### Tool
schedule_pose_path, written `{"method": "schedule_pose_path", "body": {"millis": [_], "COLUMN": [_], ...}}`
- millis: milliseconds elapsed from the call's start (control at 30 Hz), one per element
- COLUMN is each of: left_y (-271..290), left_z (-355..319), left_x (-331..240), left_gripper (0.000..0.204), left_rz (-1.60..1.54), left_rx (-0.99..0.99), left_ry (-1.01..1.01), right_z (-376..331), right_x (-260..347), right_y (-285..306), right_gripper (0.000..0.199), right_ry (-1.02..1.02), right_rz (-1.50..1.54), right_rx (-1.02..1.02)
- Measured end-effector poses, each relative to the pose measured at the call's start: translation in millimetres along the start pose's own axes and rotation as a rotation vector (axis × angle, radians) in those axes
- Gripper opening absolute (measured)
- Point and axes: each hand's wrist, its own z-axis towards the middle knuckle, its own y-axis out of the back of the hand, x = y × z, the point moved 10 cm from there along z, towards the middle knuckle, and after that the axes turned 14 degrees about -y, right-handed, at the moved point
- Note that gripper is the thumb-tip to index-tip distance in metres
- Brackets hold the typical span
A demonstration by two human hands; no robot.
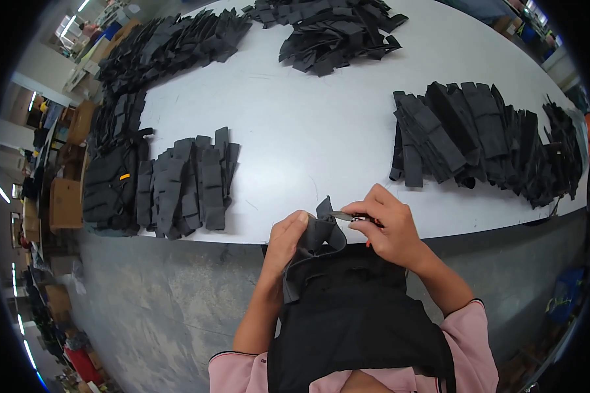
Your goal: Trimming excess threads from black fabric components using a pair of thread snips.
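Note:
My left hand (pixel 286 241) is closed on a dark grey fabric strip (pixel 321 237), which folds into a loop and hangs toward my lap. In my right hand (pixel 392 226) I grip small snips (pixel 342 215). Their metal blades point left and touch or nearly touch the upper end of the strip; I cannot tell whether they cut into it. My fingers cover most of the snips' handle. Both hands are at the near edge of a white table (pixel 288 150), just above my black apron (pixel 360 321).
Left of my hands lies a row of dark strips (pixel 193 183) beside a black backpack (pixel 115 187). A larger strip pile (pixel 465 134) is on the right. More strips (pixel 337 39) lie along the far side. Cardboard boxes (pixel 67 204) stand on the left.

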Motion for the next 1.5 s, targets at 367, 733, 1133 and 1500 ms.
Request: {"method": "schedule_pose_path", "body": {"millis": [367,733,1133,1500], "left_y": [4,-1,-6,-10], "left_z": [0,-8,-13,-14], "left_x": [2,23,27,32], "left_gripper": [0.029,0.026,0.027,0.026], "left_rz": [0.041,-0.027,0.049,0.013], "left_rx": [0.1,0.205,0.29,0.267], "left_ry": [0.013,0.215,0.242,0.294], "right_z": [-6,-29,0,-24], "right_x": [39,53,-29,42], "right_y": [-14,-54,-60,-48], "right_gripper": [0.017,0.015,0.025,0.025], "right_ry": [0.354,0.769,-0.379,0.614], "right_rz": [-0.341,-0.612,0.751,-0.475], "right_rx": [0.129,0.346,0.815,0.481]}}
